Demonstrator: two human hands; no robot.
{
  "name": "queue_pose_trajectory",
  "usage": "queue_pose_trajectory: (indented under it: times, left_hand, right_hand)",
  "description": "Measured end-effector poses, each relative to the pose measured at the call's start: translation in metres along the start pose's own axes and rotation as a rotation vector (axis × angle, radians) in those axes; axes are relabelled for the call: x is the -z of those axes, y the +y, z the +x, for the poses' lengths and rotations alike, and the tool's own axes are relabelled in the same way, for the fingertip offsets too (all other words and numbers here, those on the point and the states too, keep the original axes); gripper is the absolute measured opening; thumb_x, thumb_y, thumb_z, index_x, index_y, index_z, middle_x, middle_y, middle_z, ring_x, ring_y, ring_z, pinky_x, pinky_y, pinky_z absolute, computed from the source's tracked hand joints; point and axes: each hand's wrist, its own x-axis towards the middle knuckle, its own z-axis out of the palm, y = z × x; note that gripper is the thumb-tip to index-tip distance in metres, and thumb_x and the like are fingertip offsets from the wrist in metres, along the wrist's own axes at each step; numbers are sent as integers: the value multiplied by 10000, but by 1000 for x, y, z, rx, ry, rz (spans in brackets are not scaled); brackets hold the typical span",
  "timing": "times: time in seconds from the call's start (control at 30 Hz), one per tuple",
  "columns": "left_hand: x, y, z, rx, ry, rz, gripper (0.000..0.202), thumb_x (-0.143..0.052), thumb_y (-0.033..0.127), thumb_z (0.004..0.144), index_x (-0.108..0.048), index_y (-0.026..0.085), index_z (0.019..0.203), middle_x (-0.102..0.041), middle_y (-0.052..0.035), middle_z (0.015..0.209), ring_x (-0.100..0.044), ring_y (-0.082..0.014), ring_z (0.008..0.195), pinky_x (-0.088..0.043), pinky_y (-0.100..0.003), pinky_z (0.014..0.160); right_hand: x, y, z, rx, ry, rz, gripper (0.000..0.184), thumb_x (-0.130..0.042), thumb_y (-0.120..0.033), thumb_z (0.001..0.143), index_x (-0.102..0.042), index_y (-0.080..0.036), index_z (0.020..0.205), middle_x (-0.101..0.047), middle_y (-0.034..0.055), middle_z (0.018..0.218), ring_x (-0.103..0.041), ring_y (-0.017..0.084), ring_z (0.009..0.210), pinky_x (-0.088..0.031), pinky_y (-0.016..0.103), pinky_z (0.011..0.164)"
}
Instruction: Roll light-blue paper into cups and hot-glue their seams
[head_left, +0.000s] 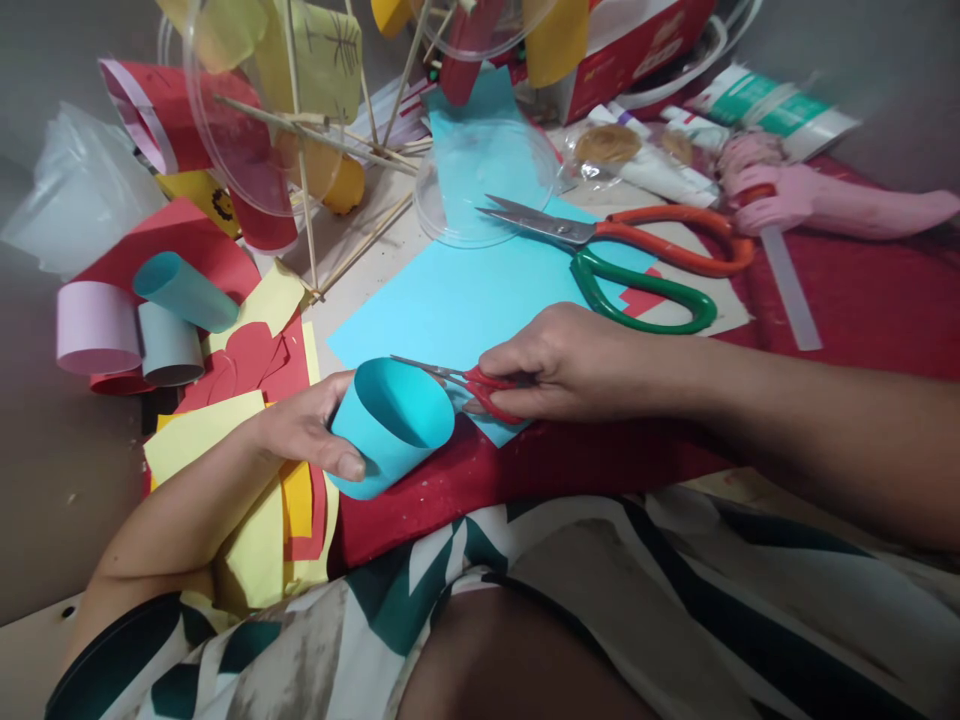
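Observation:
My left hand (322, 432) is wrapped round a light blue paper cup shape (397, 462), a wide tube with its open end tilted up toward me. In my right hand (536, 370) is a small pair of scissors (486, 392) with red handles, my fingers closed on the loops. Its blades point left and reach the far rim of the blue paper tube. Whether they touch the paper I cannot tell. Beneath and behind the scissors lies a sheet of light blue paper (427, 300).
Large scissors (585, 235) with orange and green handles lie on the blue sheet. A pink glue gun (832, 200) rests at the right. Paper tubes (97, 330) and coloured scraps (247, 440) crowd the left. A stick frame (304, 200) with clear plastic discs stands at the back.

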Motion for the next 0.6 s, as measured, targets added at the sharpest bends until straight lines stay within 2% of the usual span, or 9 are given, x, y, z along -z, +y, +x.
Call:
queue_pose_trajectory:
  times: [0.13,0.23,0.4,0.47,0.6]
  left_hand:
    - [3,2,-3,-61,66,-28,627,-890,431,656,-726,189,1210,-755,-122,932,-742,-296,840,-623,-366,736]
    - [2,1,-3,-19,36,-41,602,-882,403,673,-728,181,1211,-760,-134,938,-754,-326,857,-630,-381,713]
    - [-2,1,-3,24,34,-39,631,-905,423,633,-731,188,1193,-767,-143,1006,-751,-357,932,-636,-436,787]
    - [-3,3,-4,-25,114,-89,669,-902,429,631,-706,188,1224,-758,-156,1073,-747,-349,948,-637,-429,786]
    - [0,8,-2,-221,450,-131,734,-896,426,651,-626,216,1301,-732,-140,1159,-734,-304,992,-639,-388,807]
  right_hand:
    - [1,-2,1,-22,8,45,332,-479,-406,910,-551,-213,651,-455,-43,527,-374,97,497,-241,281,553]
    - [1,-3,1,-33,7,36,349,-479,-411,914,-542,-213,633,-443,-44,522,-375,97,496,-232,287,553]
    - [-2,-3,2,-55,91,46,364,-514,-408,900,-495,-216,591,-370,-58,509,-309,94,496,-244,275,549]
    - [-4,-2,2,-75,157,63,413,-538,-454,892,-434,-221,566,-318,-65,497,-274,95,491,-248,271,532]
    - [-6,1,2,-124,282,104,495,-571,-578,888,-394,-235,578,-307,-76,483,-291,94,477,-262,266,500]
